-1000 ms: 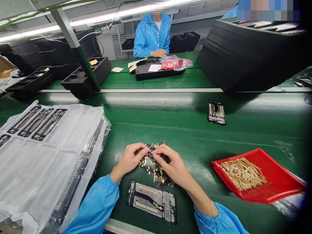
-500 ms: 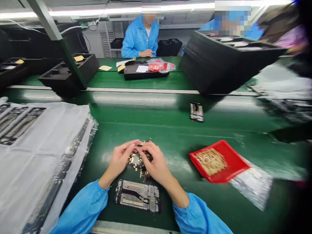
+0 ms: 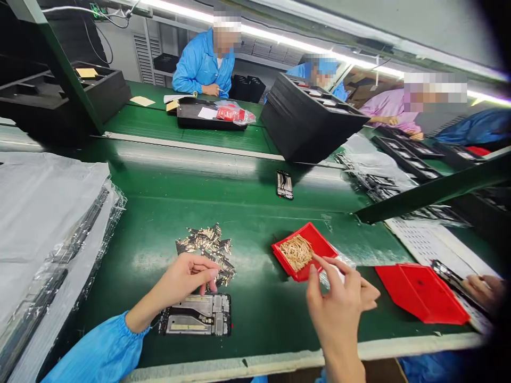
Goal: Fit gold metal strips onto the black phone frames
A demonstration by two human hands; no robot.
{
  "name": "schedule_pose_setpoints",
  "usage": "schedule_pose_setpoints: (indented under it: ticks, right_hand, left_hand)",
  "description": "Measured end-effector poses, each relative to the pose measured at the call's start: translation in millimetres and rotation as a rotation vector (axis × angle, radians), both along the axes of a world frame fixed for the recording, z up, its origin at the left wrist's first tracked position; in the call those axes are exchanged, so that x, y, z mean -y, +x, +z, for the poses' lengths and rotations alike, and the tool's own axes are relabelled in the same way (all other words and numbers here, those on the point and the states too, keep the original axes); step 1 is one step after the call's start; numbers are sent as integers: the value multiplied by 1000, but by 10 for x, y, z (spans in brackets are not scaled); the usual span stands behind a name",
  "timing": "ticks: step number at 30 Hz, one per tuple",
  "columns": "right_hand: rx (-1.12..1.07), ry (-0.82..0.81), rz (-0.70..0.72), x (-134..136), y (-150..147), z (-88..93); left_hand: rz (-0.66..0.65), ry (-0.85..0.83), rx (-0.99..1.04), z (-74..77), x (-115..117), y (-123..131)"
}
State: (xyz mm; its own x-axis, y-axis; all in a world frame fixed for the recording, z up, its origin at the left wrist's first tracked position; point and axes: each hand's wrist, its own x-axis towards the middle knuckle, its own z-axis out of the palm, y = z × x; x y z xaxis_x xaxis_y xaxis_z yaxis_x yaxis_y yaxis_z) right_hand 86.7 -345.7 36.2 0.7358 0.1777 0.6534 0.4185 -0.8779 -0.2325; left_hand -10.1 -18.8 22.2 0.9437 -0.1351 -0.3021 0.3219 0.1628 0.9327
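Observation:
My left hand point(image 3: 189, 277) hovers over the near edge of a heap of small black-and-gold parts point(image 3: 205, 239). Its thumb and fingers are pinched together; anything between them is too small to make out. Just below lies a phone frame point(image 3: 195, 322), flat, with a silver-grey plate and a black strip across it. My right hand point(image 3: 339, 298) is at the near side of a red tray point(image 3: 325, 247), thumb and index finger apart. The index fingertip reaches the thin gold-coloured strips point(image 3: 296, 252) in it. No part shows in the right hand.
Another phone frame point(image 3: 285, 185) lies farther back. White-wrapped sheets point(image 3: 51, 207) fill the left. A second red tray point(image 3: 423, 292) and a co-worker's hand point(image 3: 481, 290) are at right. A green post point(image 3: 431, 191) crosses there. Black trays point(image 3: 311, 117) are stacked behind; several people sit beyond.
My hands have separated: the right moved from the heap to the red tray, while the left stays near the heap, lower now. The view has turned right and tilted.

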Motion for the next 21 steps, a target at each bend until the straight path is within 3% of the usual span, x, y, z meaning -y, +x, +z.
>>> schedule_pose_setpoints:
  ticks: [4,7,12,16,21]
  right_hand:
    - [-127,23,473,-579,-415,23]
    - [-234,-48,621,-857,-579,-90]
    - [-332,-31,634,-987,-592,-287]
    - [-315,-28,611,-884,-500,-277]
    - [-10,17,269,-312,-48,-179]
  left_hand:
    - [-77,-14,-38,-36,88,-18]
    - [-103,17,-46,-44,104,-19]
    - [-128,213,46,-35,122,-41]
    - [-145,274,113,-64,145,-68]
    - [-135,164,23,-57,117,-59]
